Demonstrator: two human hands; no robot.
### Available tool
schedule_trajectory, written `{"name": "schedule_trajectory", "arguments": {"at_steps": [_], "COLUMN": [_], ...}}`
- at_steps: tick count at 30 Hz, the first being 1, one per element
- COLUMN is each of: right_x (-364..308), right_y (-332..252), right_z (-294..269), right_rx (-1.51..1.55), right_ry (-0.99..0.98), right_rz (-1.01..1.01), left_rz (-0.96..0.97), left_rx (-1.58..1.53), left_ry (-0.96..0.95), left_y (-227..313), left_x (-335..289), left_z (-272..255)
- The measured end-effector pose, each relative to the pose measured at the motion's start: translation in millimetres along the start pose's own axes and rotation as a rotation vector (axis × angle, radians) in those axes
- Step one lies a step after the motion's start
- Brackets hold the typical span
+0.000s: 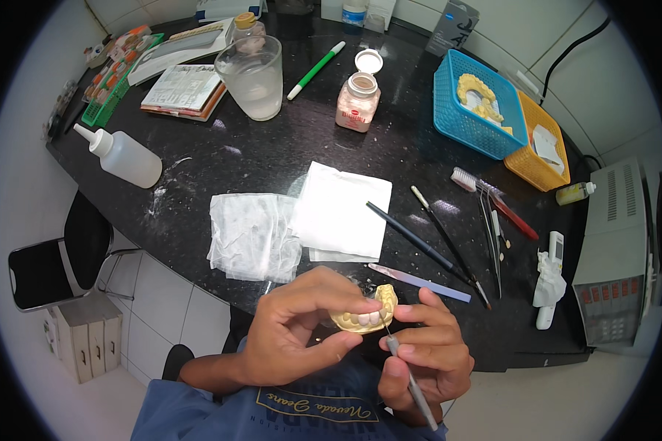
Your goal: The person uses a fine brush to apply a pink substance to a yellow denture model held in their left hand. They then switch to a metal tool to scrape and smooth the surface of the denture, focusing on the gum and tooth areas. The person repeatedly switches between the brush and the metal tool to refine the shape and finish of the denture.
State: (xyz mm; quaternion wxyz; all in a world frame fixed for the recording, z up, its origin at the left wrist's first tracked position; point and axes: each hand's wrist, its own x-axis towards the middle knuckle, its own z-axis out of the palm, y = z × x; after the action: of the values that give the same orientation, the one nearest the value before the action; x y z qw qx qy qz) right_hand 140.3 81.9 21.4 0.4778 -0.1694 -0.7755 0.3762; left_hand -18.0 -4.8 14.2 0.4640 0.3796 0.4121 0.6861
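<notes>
My left hand (290,327) is closed round a yellow dental model (388,295), with fingers above and thumb below its front edge. The model is an arch of teeth, and a few whitish crowns (370,320) sit along its near side. In my right hand (438,349) is a thin metal dental carver (421,400), gripped like a pen, its tip up against the model beside the crowns. Fingertips of the right hand also rest close to the model's right end. Just beyond lies a lilac-handled spatula (426,284) with pinkish residue on its blade.
Folded white tissues (342,213) and a crumpled sheet (254,235) lie ahead. Brushes (449,235), tweezers (490,235) and a red toothbrush (511,213) are at right. Farther back stand an open powder jar (358,103), a glass of water (261,84) and a blue basket (467,125).
</notes>
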Motion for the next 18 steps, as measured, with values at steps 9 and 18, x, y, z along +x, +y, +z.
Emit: {"name": "schedule_trajectory", "arguments": {"at_steps": [9,18], "right_x": [0.0,-7.6], "right_y": [0.2,1.2], "right_z": [2.2,3.9], "right_rx": [0.018,0.094], "right_ry": [0.022,0.142], "right_rz": [0.016,0.033], "left_rz": [-0.021,-0.030], "left_rx": [-0.035,-0.067], "left_ry": [0.031,0.051], "left_y": [0.0,1.5], "left_x": [-1.1,-1.2], "left_z": [2.0,4.2]}}
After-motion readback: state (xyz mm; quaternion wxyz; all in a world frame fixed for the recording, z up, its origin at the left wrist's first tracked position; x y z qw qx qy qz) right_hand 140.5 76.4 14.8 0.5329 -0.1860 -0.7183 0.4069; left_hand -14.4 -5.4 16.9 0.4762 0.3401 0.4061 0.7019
